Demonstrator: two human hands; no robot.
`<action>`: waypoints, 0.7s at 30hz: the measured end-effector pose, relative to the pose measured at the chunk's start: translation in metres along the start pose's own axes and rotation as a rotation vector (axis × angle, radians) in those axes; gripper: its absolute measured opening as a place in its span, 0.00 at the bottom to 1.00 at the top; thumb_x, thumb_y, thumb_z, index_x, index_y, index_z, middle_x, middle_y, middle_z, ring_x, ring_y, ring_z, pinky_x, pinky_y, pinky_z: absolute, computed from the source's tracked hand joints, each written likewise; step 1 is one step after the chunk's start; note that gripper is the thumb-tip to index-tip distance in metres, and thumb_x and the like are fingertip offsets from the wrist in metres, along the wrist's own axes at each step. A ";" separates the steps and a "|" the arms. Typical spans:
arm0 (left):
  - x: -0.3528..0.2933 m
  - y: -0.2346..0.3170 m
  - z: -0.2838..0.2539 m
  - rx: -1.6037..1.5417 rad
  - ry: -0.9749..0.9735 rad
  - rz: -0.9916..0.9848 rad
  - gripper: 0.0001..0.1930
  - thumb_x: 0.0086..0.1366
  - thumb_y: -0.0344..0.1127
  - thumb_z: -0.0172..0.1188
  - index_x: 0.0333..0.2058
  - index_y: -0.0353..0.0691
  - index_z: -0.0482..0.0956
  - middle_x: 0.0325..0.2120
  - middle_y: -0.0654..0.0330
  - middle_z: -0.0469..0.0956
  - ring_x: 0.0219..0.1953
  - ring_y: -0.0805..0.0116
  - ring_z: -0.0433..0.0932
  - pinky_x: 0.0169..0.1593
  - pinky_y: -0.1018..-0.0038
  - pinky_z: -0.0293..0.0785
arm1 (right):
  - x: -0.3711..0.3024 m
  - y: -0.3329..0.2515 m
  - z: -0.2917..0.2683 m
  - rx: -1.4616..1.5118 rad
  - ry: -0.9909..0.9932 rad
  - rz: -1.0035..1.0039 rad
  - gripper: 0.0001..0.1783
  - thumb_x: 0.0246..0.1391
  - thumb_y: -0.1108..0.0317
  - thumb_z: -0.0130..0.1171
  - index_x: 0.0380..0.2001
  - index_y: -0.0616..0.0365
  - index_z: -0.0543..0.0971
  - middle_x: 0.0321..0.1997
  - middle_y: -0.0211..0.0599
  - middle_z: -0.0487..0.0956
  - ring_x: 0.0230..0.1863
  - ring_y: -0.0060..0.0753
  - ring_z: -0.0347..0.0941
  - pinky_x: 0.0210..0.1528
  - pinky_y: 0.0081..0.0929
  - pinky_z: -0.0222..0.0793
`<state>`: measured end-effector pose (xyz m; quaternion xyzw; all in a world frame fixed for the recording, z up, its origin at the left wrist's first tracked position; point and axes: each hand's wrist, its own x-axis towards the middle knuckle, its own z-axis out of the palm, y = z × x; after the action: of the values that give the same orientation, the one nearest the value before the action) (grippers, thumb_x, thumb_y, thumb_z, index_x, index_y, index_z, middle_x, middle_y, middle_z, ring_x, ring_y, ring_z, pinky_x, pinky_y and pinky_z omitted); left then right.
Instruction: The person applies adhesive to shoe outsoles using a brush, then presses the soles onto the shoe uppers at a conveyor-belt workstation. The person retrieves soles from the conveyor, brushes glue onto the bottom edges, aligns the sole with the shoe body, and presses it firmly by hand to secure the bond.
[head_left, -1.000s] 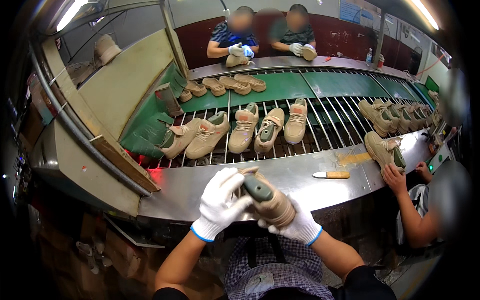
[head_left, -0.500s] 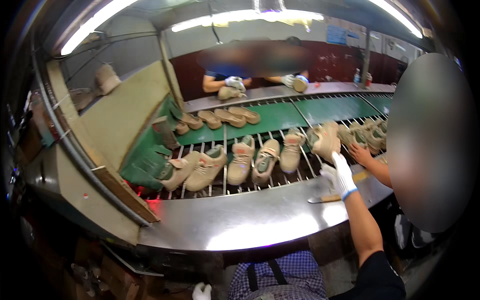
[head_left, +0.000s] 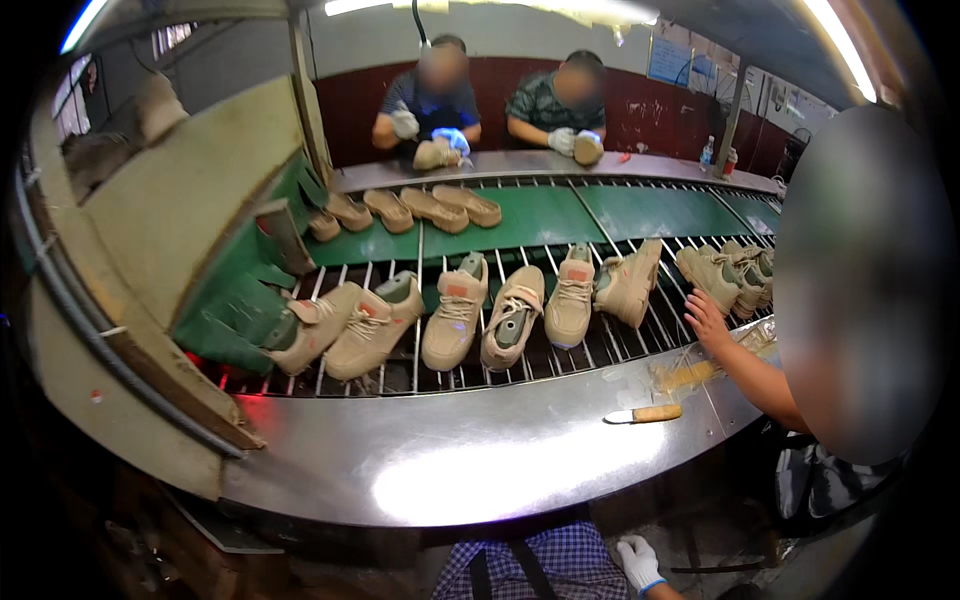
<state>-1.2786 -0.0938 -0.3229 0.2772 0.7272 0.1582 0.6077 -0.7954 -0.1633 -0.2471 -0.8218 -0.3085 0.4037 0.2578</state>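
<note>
My right hand [head_left: 640, 564], in a white knitted glove with a blue cuff edge, hangs low beside my checked apron [head_left: 530, 565]. It holds nothing, and its fingers look loosely apart. My left hand is out of sight. Beyond the metal ledge, a row of beige lace-up shoes on green lasts lies on the bar conveyor. Among them are a shoe [head_left: 458, 318] standing toe toward me, a shoe [head_left: 513, 322] with its opening showing, and a shoe [head_left: 630, 284] propped up with its sole facing right.
A knife with a wooden handle [head_left: 655, 413] lies on the metal ledge [head_left: 310, 450]. A co-worker's bare hand [head_left: 708, 322] reaches in at right, by more shoes. Soles [head_left: 435, 210] sit on the green belt [head_left: 650, 215]. Two gloved people work across the line. A beige panel [head_left: 200, 200] stands left.
My right hand has let go of the rightmost shoe of the near group and dropped down beside my apron. My left hand has left the view. The view has shifted.
</note>
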 end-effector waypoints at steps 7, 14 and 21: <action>0.025 -0.004 0.025 -0.077 -0.078 -0.223 0.28 0.76 0.51 0.62 0.60 0.29 0.81 0.60 0.46 0.82 0.62 0.53 0.79 0.66 0.61 0.73 | 0.072 0.052 -0.063 -0.377 -0.110 0.390 0.38 0.59 0.48 0.66 0.64 0.61 0.71 0.65 0.55 0.77 0.70 0.59 0.72 0.74 0.52 0.63; 0.027 0.015 0.008 -0.115 -0.067 -0.401 0.28 0.76 0.52 0.62 0.59 0.30 0.81 0.59 0.46 0.83 0.61 0.54 0.79 0.65 0.61 0.73 | 0.360 -0.266 -0.155 -0.589 0.083 -0.885 0.36 0.49 0.63 0.74 0.59 0.50 0.68 0.63 0.46 0.75 0.71 0.57 0.69 0.77 0.65 0.53; 0.019 0.013 -0.007 -0.134 -0.047 -0.421 0.28 0.76 0.52 0.62 0.58 0.30 0.81 0.59 0.47 0.83 0.61 0.54 0.79 0.65 0.60 0.73 | 0.421 -0.415 -0.225 -0.474 -0.057 -1.131 0.20 0.62 0.71 0.59 0.55 0.53 0.67 0.57 0.41 0.77 0.66 0.44 0.72 0.78 0.52 0.54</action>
<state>-1.2847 -0.0717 -0.3291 0.0818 0.7423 0.0694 0.6614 -0.5309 0.3800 -0.0585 -0.5548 -0.7848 0.1466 0.2340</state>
